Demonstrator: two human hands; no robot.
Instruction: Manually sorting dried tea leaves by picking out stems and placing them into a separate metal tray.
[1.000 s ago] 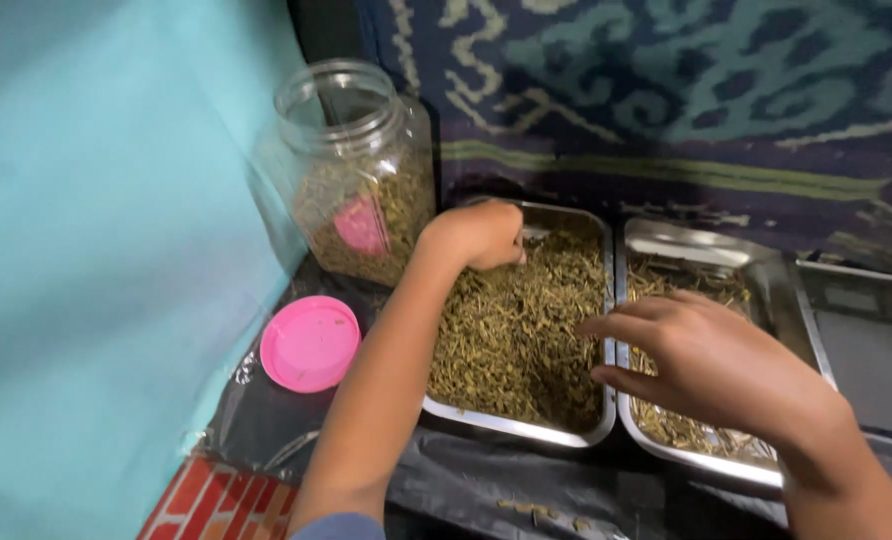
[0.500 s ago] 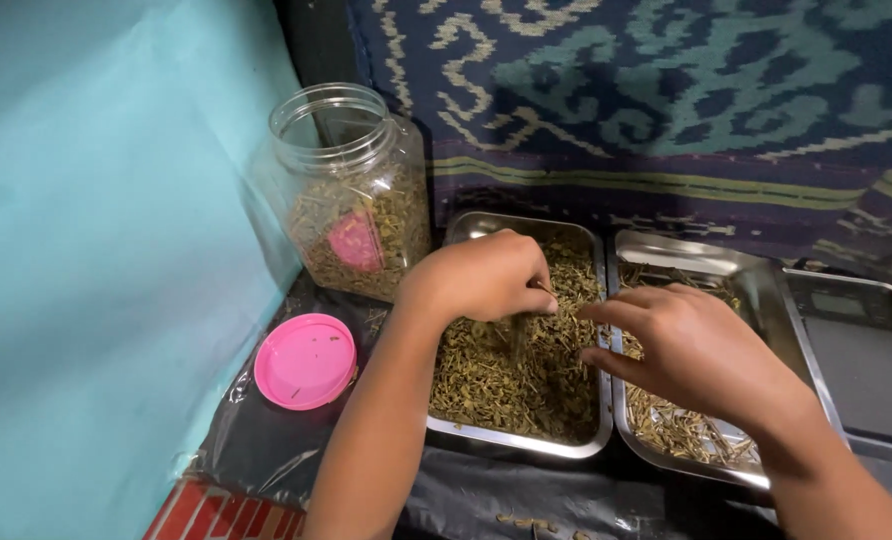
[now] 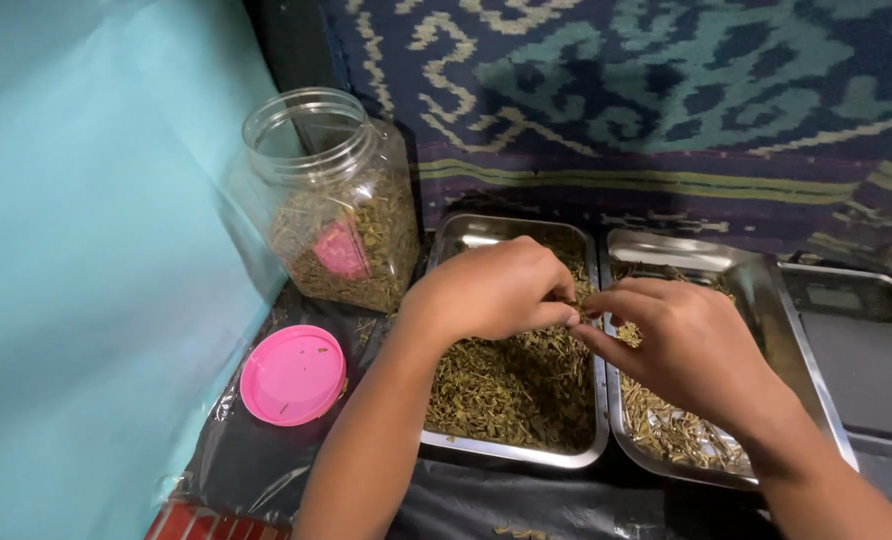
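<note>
Two steel trays sit side by side. The left tray holds a heap of dried green-brown leaves; the right tray holds a thinner layer of paler stalks. My left hand hovers over the left tray with its fingers pinched together. My right hand is over the right tray, and its fingertips meet the left hand's above the rim between the trays. Whatever small piece they pinch is too small to make out.
An open clear plastic jar, partly filled with the same dried leaves and a pink scoop, stands at the left against a teal wall. Its pink lid lies on black plastic sheeting. A third tray sits at the right. Patterned cloth hangs behind.
My left hand drew back from the far end of the left tray toward the middle. My right hand moved left, and the fingertips of both came together.
</note>
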